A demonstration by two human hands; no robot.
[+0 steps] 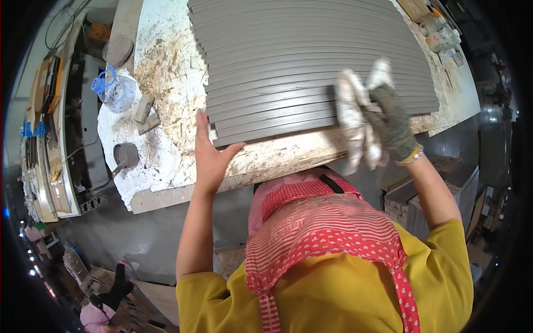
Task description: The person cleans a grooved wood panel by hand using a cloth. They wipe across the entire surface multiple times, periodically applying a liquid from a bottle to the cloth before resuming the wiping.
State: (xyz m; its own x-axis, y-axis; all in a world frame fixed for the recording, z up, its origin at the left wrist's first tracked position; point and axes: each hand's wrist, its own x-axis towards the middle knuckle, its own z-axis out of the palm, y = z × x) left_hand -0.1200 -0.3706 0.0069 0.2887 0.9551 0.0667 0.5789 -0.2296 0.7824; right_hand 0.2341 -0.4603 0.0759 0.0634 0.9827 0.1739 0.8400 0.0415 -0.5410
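Observation:
Several long, dark grey strips (311,66) lie side by side on the worktable, forming one wide sheet with uneven ends at the left. My left hand (211,158) is bare and open at the sheet's near left corner, its thumb spread along the front edge and its fingers pointing up beside the strip ends. A dark, stained work glove covers my right hand (390,119). That hand is closed on a crumpled whitish rag (351,111) over the right part of the strips. The rag is smeared by motion, so whether it touches them is unclear.
On the table's left are a clear bottle with a blue cap (118,92), small blocks (145,111), a small dark-stained cup (126,155) and a round lid (118,51), partly on stained white sheeting (158,177). Bottles (442,40) stand far right. Another person (97,315) is at lower left.

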